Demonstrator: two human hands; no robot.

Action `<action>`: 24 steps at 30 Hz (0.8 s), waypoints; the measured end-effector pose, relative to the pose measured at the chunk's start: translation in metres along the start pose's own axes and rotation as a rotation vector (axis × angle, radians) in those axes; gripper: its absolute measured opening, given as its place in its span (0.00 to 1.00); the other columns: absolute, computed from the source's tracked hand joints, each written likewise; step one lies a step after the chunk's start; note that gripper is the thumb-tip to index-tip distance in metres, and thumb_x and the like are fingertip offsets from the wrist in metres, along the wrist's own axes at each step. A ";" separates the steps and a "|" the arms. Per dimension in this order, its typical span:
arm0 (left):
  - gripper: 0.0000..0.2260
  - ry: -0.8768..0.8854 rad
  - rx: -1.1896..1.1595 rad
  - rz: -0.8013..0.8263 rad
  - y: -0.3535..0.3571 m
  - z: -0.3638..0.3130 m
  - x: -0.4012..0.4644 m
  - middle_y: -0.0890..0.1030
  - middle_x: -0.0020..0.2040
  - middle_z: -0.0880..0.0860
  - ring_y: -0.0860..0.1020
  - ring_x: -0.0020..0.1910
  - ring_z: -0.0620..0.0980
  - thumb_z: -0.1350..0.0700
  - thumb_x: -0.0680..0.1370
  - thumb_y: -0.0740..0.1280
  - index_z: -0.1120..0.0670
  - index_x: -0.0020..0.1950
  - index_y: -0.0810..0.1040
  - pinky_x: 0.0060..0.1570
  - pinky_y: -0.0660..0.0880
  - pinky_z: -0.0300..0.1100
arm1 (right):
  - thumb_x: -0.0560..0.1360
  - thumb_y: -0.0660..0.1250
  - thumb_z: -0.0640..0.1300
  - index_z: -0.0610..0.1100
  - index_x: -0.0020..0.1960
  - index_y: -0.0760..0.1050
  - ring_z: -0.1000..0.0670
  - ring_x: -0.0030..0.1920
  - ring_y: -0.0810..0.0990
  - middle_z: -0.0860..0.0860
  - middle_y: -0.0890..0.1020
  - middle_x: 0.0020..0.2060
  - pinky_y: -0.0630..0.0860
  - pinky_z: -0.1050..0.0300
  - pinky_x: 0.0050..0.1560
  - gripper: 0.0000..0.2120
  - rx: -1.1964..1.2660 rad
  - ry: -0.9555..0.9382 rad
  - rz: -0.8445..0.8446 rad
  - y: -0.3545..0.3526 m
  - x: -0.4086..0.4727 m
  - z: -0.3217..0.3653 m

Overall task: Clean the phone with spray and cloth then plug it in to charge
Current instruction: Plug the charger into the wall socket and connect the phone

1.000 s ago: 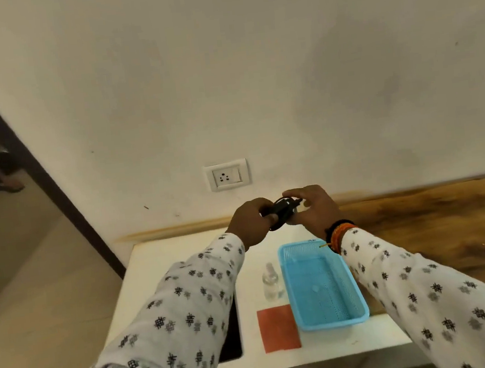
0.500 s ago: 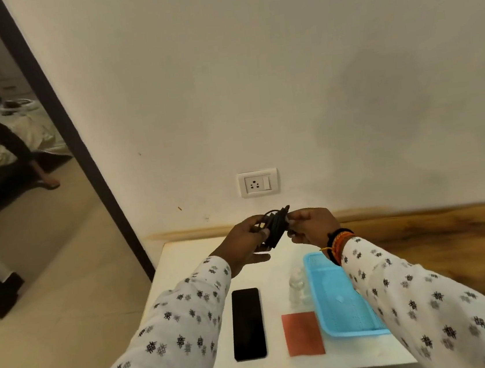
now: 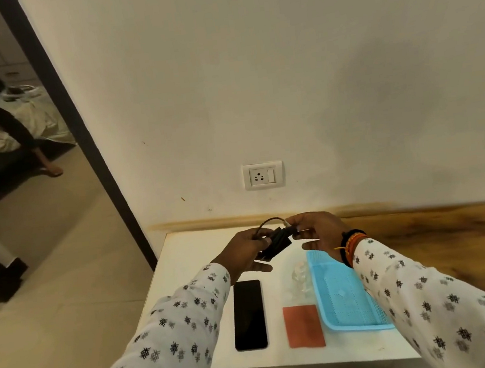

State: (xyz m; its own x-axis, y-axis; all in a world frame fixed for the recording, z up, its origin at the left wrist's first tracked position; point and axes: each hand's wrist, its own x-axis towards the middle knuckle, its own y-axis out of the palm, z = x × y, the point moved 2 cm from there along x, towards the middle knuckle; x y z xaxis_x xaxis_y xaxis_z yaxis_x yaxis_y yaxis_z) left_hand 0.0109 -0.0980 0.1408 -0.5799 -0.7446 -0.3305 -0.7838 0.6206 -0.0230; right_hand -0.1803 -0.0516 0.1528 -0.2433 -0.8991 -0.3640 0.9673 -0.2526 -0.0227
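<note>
Holding the charger (image 3: 275,245) between both hands: my left hand (image 3: 247,251) grips the black block, my right hand (image 3: 316,231) pinches the cable (image 3: 265,225) end, fingers curled. Wall socket (image 3: 263,175) lies straight ahead, above. Phone (image 3: 248,314) lies flat on the bench (image 3: 189,259), below my left hand, long axis pointing away from me. No readable writing.

Sleeves: long white cloth sleeves (image 3: 174,337) with small black and grey square motifs, on both arms.
Wrist: black, orange and red thread bands (image 3: 351,242) just above the right sleeve's cuff.
</note>
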 end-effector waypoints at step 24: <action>0.15 0.075 -0.419 -0.061 -0.021 0.021 -0.018 0.79 0.48 0.58 0.79 0.42 0.59 0.67 0.70 0.61 0.56 0.55 0.72 0.42 0.74 0.50 | 0.80 0.61 0.42 0.46 0.47 0.75 0.51 0.34 0.79 0.47 0.81 0.39 0.78 0.56 0.32 0.05 0.298 -0.237 -0.423 0.000 0.000 0.013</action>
State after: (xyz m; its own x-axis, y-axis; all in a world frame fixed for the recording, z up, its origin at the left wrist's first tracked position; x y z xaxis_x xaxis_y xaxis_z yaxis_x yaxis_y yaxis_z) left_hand 0.0421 -0.0923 0.1278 -0.5318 -0.8025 -0.2706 -0.8309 0.4326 0.3498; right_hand -0.1814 -0.0567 0.1651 -0.6482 -0.7443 -0.1608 0.7281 -0.6676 0.1552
